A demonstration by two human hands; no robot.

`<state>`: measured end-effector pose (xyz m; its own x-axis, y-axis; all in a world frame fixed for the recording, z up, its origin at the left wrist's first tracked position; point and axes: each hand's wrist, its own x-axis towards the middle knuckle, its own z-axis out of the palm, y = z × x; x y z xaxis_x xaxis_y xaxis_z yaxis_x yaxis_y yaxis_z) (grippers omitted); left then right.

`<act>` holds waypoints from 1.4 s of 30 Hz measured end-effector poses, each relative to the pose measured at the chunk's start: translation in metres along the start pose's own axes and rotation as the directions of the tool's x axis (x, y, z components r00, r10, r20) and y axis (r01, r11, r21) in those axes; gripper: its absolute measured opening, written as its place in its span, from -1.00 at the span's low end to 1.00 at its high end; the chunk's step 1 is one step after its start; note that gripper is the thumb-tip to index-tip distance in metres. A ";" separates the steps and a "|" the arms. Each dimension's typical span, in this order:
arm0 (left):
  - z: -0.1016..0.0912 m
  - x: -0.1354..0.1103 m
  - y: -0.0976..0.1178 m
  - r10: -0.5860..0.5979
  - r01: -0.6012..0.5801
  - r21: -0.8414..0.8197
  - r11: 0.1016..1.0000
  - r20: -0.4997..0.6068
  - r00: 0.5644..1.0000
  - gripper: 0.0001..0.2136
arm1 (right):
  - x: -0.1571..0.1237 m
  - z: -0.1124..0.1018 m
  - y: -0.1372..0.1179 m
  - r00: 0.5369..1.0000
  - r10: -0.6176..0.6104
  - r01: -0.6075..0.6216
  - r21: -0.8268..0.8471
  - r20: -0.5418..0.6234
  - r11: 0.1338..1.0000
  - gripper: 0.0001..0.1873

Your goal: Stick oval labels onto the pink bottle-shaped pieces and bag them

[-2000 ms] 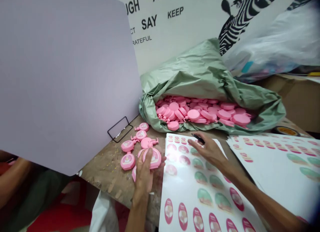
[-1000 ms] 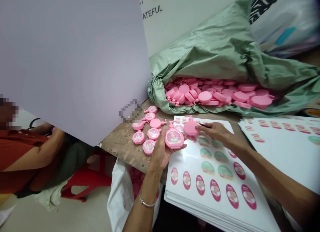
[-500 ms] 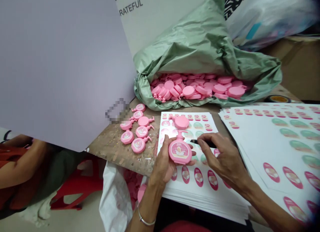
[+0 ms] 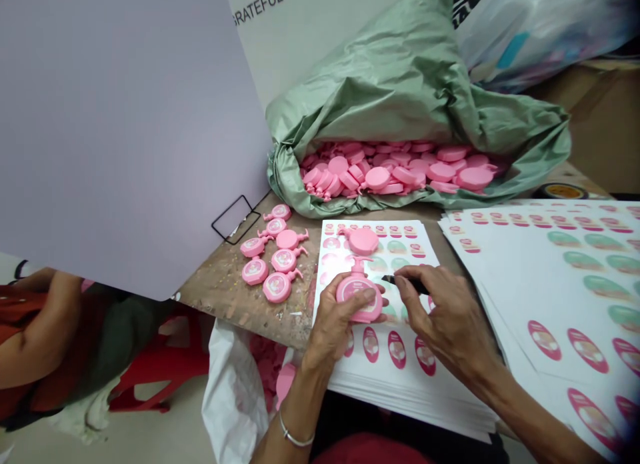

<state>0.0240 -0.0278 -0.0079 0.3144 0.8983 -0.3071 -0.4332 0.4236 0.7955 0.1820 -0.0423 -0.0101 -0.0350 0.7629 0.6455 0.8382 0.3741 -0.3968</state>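
Observation:
My left hand (image 4: 334,321) grips a pink toy pump bottle (image 4: 358,297) with a sticker on its face, held over a sticker sheet (image 4: 400,357). My right hand (image 4: 445,314) pinches a thin black tool (image 4: 405,283) whose tip points at the bottle. A second plain pink bottle (image 4: 361,240) lies on the sheet just beyond. Several stickered pink bottles (image 4: 274,254) lie in a group on the wooden table (image 4: 235,291) to the left.
A green plastic bag (image 4: 415,111) full of pink bottles (image 4: 395,174) lies at the back. More sticker sheets (image 4: 560,277) spread out on the right. A large grey board (image 4: 125,131) fills the left. Another person's arm (image 4: 35,331) and a red stool (image 4: 160,371) are at lower left.
My left hand picked a stickered bottle from the pile and brought it over the sheet. My right hand set a plain bottle on the sheet and moved its tool beside the held one.

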 end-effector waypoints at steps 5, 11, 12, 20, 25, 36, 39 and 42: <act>-0.029 0.014 0.004 0.172 -0.120 0.239 0.964 -0.212 0.962 -0.62 | 0.014 0.015 0.025 0.939 0.298 -0.314 0.071 0.172 0.947 -0.76; -0.081 0.040 0.070 0.615 -0.212 0.700 0.682 -0.392 0.684 -0.56 | 0.058 0.062 0.059 0.844 0.429 -0.430 -0.074 0.323 0.900 -0.32; -0.082 0.041 0.076 0.701 -0.268 0.746 0.610 -0.349 0.622 -0.52 | 0.063 0.070 0.062 0.837 0.423 -0.418 -0.092 0.348 0.904 -0.29; -0.039 0.049 0.022 0.225 -0.190 0.192 0.963 -0.183 0.957 -0.67 | 0.057 0.069 0.038 0.663 0.446 -0.721 0.353 0.601 0.596 -0.48; -0.017 0.052 0.022 0.087 -0.081 -0.157 0.984 0.032 0.996 -0.64 | 0.050 0.046 -0.003 0.561 0.168 -0.813 0.501 0.811 0.296 -0.49; -0.072 0.030 0.047 0.015 -0.058 -0.219 0.974 -0.191 0.981 -0.71 | -0.006 0.052 0.043 0.882 0.313 -0.352 0.051 0.353 0.935 -0.69; -0.074 0.034 0.044 0.052 -0.074 -0.127 0.989 -0.166 0.985 -0.69 | -0.011 0.050 0.050 0.877 0.293 -0.312 -0.013 0.380 0.950 -0.69; -0.067 0.045 0.043 0.087 -0.100 -0.081 0.992 -0.153 0.984 -0.69 | 0.002 0.053 0.039 0.883 0.253 -0.280 0.013 0.396 0.960 -0.70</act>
<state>-0.0371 0.0388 -0.0222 0.1430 0.9389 -0.3131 -0.5295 0.3399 0.7772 0.1862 0.0020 -0.0586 -0.0349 0.9768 0.2111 0.8075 0.1520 -0.5699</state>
